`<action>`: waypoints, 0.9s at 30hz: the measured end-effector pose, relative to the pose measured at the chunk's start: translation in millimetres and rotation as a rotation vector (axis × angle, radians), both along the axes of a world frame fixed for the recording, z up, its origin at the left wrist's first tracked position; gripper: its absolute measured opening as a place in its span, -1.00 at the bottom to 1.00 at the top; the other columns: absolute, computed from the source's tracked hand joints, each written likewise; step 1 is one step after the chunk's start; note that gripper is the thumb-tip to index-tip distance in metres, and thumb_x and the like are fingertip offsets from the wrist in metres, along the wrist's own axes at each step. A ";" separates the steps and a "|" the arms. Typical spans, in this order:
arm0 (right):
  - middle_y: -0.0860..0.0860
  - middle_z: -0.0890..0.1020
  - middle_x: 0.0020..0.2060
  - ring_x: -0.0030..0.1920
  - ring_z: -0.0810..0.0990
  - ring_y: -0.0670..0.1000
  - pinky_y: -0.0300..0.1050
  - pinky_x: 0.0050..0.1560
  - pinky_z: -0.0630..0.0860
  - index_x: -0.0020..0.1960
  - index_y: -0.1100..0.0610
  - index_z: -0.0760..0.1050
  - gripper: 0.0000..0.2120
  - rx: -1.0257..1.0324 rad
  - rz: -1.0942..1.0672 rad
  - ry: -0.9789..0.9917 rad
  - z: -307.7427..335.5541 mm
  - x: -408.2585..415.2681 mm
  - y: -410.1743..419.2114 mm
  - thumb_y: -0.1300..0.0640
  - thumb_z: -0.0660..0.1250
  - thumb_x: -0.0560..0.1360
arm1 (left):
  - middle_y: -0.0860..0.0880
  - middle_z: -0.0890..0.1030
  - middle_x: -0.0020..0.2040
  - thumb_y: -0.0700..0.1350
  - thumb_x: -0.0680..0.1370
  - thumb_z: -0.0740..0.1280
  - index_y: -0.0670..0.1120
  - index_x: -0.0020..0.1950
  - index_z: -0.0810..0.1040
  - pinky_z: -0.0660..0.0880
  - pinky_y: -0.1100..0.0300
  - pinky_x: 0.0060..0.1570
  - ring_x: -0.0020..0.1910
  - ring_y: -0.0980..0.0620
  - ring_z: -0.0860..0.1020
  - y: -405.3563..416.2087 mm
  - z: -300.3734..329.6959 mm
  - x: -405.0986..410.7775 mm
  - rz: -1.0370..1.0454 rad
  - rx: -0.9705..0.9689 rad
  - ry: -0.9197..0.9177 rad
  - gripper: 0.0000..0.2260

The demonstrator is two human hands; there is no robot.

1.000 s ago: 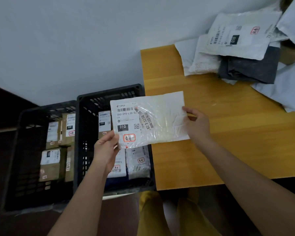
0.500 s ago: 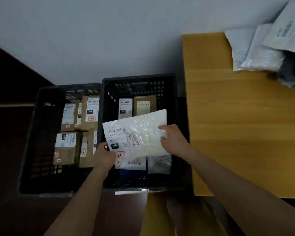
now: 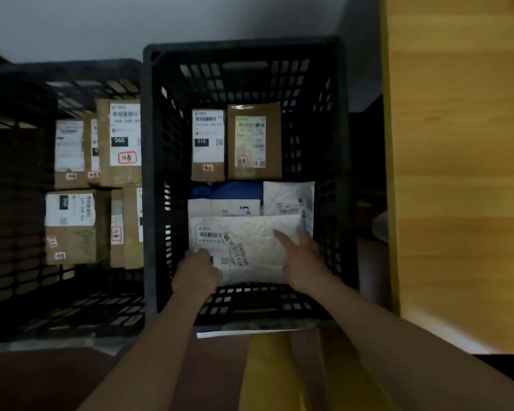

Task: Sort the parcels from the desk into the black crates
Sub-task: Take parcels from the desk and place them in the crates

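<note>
A black perforated plastic crate (image 3: 21, 203) at far left is seen filled with brown cardboard boxes (image 3: 72, 226) bearing white labels. Beside it, touching, a second black perforated plastic crate (image 3: 244, 51) contains two brown boxes at the back and flat mailers in front. A white crinkled plastic mailer parcel (image 3: 250, 247), labelled with barcodes, lies uppermost inside this crate. Its near-left corner is gripped by the left hand (image 3: 196, 274); the right hand (image 3: 303, 259) is laid on its right edge, fingers extended. A yellow wooden desk (image 3: 457, 173) stands at right.
</note>
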State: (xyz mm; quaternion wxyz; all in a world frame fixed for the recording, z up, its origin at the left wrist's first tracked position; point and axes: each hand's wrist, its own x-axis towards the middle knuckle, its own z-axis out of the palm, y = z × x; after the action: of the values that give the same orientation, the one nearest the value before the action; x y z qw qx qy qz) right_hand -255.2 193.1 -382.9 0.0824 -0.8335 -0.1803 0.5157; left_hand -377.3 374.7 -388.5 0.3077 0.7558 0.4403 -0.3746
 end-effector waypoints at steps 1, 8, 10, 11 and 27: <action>-0.01 -0.27 0.57 0.57 -0.17 0.18 0.05 0.55 0.08 0.56 -0.25 0.05 -0.20 0.005 0.059 -0.015 -6.7 -2.2 -1.1 0.35 0.25 0.53 | -0.15 0.41 0.28 -0.16 0.54 0.34 -0.18 0.24 0.54 0.50 0.05 0.16 0.17 -0.12 0.48 -2.2 -7.0 -0.8 -0.079 0.025 -0.016 -0.72; -0.10 -0.36 0.55 0.57 -0.27 0.11 0.10 0.54 0.03 0.54 -0.31 0.08 -0.15 -0.069 0.274 0.034 -30.0 -0.7 4.1 0.39 0.27 0.49 | -0.18 0.17 0.53 -0.27 0.60 0.23 -0.18 0.37 0.50 0.19 0.23 0.42 0.47 -0.09 0.26 -5.4 -43.3 -2.9 -0.126 -0.170 -0.072 -0.67; -0.09 -0.35 0.56 0.58 -0.26 0.13 0.13 0.54 0.04 0.54 -0.30 0.09 -0.17 -0.082 0.291 0.052 -28.6 2.8 7.0 0.37 0.25 0.50 | -0.16 0.10 0.56 -0.26 0.61 0.21 -0.13 0.42 0.46 0.14 0.23 0.43 0.52 -0.08 0.19 -3.1 -41.5 2.3 -0.139 -0.185 -0.019 -0.63; -0.08 -0.35 0.56 0.58 -0.25 0.14 0.13 0.54 0.04 0.54 -0.30 0.07 -0.18 -0.094 0.296 0.060 -25.6 4.6 8.5 0.35 0.24 0.51 | -0.15 0.11 0.56 -0.26 0.61 0.21 -0.12 0.44 0.44 0.14 0.24 0.42 0.52 -0.08 0.18 -2.4 -38.6 5.3 -0.133 -0.195 -0.008 -0.61; 0.04 -0.39 0.54 0.54 -0.36 0.24 0.31 0.50 -0.22 0.55 -0.24 -0.31 -0.07 0.262 0.239 -0.735 139.5 60.4 -2.7 0.25 0.27 0.53 | -0.07 -0.40 0.56 -0.02 0.62 0.25 0.06 0.59 -0.29 0.00 -0.19 0.52 0.56 -0.27 -0.23 -22.5 149.8 107.4 -0.460 0.350 -0.345 -0.22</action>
State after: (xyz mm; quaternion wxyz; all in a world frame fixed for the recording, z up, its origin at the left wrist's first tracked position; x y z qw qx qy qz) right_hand -194.8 190.4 -243.4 0.0577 -0.9180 -0.3574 0.1619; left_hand -269.9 352.3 -238.7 0.1505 0.9289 0.2575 -0.2194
